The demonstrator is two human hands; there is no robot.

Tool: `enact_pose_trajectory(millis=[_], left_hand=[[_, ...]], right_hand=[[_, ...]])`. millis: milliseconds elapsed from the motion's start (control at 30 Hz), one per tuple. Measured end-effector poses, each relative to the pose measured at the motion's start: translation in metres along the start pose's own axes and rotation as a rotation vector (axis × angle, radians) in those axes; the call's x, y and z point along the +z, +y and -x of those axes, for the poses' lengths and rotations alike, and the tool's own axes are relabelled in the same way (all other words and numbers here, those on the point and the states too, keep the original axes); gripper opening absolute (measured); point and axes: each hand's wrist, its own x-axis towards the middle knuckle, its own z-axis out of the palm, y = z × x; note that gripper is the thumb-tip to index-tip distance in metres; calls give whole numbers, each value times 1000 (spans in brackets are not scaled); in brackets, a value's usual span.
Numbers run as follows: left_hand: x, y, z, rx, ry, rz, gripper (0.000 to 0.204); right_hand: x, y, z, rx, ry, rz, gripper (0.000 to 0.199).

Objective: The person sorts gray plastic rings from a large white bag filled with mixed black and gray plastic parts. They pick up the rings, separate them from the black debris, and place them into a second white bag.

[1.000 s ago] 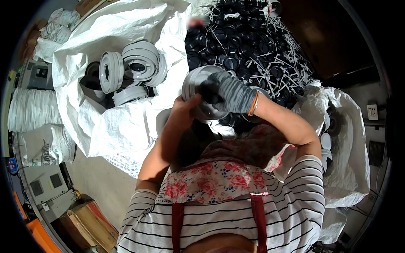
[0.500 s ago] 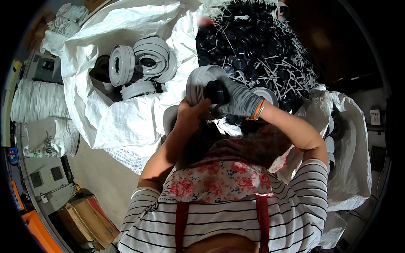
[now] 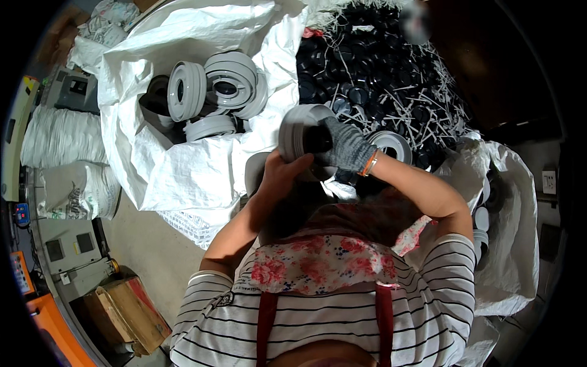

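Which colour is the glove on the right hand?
Mottled grey; the glove shows in the head view.

1. Large white sack, lower edge: rows of small blue-grey print, too small to read.
2. Smaller white sack, far left: bold dark print on the front, creased, illegible.
3. Striped shirt: short dark lettering beside the apron's lower left corner, unclear; dark emblem nearby, also unclear.
4. Blue device, left: panel markings too small.
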Motion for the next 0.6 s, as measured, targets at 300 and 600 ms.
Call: enact_pose_trajectory(millis=[300,600], left_hand=[[-3,9,2,-142,-89,194,30],[-87,19,-33,908,367,-1078,83]], right_hand=[[0,-8,5,76,-67,15,57],[-15,32,11,151,-165,-30,54]])
